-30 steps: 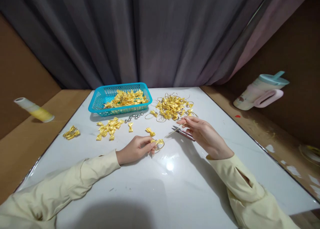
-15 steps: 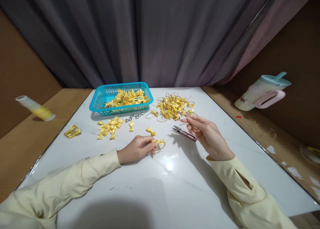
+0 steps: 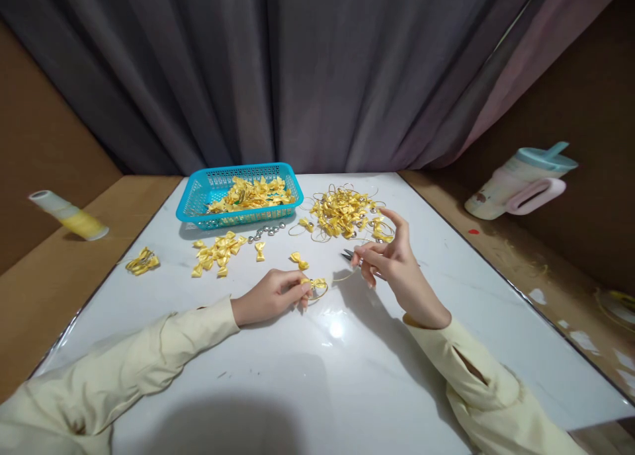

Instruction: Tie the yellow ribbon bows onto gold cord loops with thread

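Observation:
My left hand [image 3: 275,296] rests on the white tabletop, its fingertips closed on a small yellow bow [image 3: 319,284] with a loop of gold cord. Just behind those fingers lies another yellow bow [image 3: 298,261]. My right hand [image 3: 391,263] is over the thread snips [image 3: 348,253], index finger raised and the other fingers bent apart. It covers most of the snips; their dark tips show left of the fingers. A short gold cord [image 3: 342,278] reaches toward these fingers; whether they touch it is unclear.
A blue basket [image 3: 238,218] of yellow bows stands at the back. Corded bows [image 3: 342,211] are heaped to its right. Loose bows [image 3: 218,253], silver beads [image 3: 268,231] and a cord bundle [image 3: 143,261] lie left. A yellow spool [image 3: 84,223] and lidded cup [image 3: 501,184] flank the table.
My right hand has moved slightly left and down over the snips, and its index finger has lifted away from the other fingers. My left hand stays still with the bow.

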Demonstrator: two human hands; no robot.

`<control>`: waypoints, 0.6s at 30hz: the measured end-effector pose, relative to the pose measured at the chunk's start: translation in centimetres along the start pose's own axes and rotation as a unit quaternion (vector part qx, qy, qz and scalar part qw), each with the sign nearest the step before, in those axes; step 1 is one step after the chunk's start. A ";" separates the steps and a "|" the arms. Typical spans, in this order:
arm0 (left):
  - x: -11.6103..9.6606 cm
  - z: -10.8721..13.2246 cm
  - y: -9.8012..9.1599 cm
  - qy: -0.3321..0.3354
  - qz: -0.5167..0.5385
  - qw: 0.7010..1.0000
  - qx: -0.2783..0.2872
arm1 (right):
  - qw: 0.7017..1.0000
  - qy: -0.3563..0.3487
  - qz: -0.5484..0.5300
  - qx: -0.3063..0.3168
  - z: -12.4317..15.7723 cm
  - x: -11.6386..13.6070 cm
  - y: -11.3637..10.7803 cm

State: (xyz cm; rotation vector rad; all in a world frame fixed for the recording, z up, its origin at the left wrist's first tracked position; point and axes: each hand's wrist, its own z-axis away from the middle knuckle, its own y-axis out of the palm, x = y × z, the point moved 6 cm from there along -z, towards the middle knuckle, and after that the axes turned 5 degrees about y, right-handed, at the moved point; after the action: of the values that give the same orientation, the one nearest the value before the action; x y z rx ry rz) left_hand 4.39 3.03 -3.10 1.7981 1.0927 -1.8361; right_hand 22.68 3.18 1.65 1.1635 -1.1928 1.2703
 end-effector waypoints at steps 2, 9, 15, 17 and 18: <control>0.0 0.0 0.0 -0.001 0.005 1.000 0.000 | 0.999 -0.010 0.033 0.004 0.1 0.2 0.1; 0.1 0.0 0.0 -0.003 0.007 1.000 -0.002 | 0.959 -0.095 0.264 0.035 0.9 0.3 1.7; 0.1 0.0 0.1 0.005 0.018 1.000 0.005 | 0.918 -0.168 0.337 0.122 2.3 -0.6 4.7; 0.0 0.0 0.1 0.012 0.014 1.000 0.005 | 0.926 -0.152 0.314 0.142 2.5 -1.0 5.3; -0.1 0.0 0.1 0.014 0.013 1.000 0.005 | 0.931 -0.147 0.300 0.146 2.5 -1.2 5.4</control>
State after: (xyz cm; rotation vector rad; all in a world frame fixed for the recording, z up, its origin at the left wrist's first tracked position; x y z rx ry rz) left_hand 4.45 2.97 -3.07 1.8406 1.0668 -1.8086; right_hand 17.35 0.54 0.42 1.2825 -1.7116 1.8233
